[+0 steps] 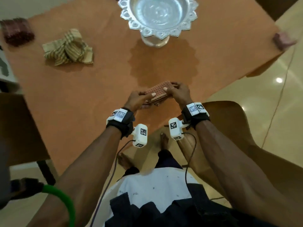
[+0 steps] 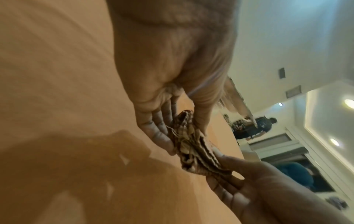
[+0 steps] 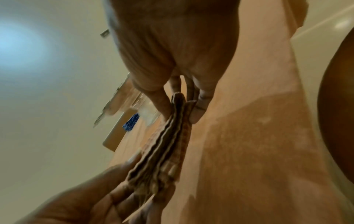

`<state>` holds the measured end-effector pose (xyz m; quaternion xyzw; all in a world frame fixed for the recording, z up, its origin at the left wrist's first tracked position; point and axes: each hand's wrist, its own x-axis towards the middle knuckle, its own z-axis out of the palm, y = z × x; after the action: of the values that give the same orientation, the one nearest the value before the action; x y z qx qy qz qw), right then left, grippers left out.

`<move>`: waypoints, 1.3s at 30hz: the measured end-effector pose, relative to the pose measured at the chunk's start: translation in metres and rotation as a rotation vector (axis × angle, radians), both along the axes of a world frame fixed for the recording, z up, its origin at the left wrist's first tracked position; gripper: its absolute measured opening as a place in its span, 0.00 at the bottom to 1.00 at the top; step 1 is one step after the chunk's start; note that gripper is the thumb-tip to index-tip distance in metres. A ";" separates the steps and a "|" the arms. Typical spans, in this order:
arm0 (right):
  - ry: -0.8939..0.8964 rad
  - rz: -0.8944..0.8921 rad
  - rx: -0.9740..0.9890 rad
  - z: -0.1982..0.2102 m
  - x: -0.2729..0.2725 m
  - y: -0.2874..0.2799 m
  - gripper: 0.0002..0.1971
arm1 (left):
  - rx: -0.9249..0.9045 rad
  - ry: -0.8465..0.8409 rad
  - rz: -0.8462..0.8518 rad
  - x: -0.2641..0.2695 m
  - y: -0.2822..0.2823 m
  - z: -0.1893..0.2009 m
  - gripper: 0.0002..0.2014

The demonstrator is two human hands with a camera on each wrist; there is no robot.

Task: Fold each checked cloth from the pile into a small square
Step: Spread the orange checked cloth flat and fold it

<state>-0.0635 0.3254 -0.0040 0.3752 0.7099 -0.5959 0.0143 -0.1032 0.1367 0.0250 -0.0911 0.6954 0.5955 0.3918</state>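
Observation:
A reddish-brown checked cloth (image 1: 158, 91), folded into a thick small rectangle, is held low over the orange table (image 1: 82, 95) near its front corner. My left hand (image 1: 146, 95) pinches its left end, thumb on top and fingers beneath. My right hand (image 1: 169, 87) pinches the right end the same way. The left wrist view shows the layered edge of the cloth (image 2: 193, 145) between the thumb and fingers of my left hand (image 2: 182, 130). In the right wrist view the stacked folds of the cloth (image 3: 172, 136) run from my right hand (image 3: 180, 109) down to the left hand. A crumpled beige-green checked cloth (image 1: 68, 47) lies at the back left.
A silver pedestal bowl (image 1: 158, 15) with a scalloped rim stands at the back middle. A dark red folded cloth stack (image 1: 17, 31) sits at the far left edge. A pinkish cloth (image 1: 282, 39) lies at the right corner. A wooden chair (image 1: 229, 122) is beside my right arm.

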 end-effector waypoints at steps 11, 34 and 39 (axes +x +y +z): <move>-0.085 -0.114 0.513 0.007 0.007 0.205 0.15 | -0.099 0.198 -0.223 -0.001 0.232 -0.013 0.11; -0.151 0.595 1.092 -0.056 0.046 0.214 0.31 | -0.832 1.026 -1.085 0.055 0.277 -0.059 0.41; -0.157 0.601 1.098 -0.042 0.044 0.217 0.31 | -0.753 0.950 -1.117 0.046 0.276 -0.046 0.50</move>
<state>-0.0197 0.5426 -0.0457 0.1546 0.9835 -0.0852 0.0382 -0.0572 0.4126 -0.0207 0.4046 0.8829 0.0148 0.2377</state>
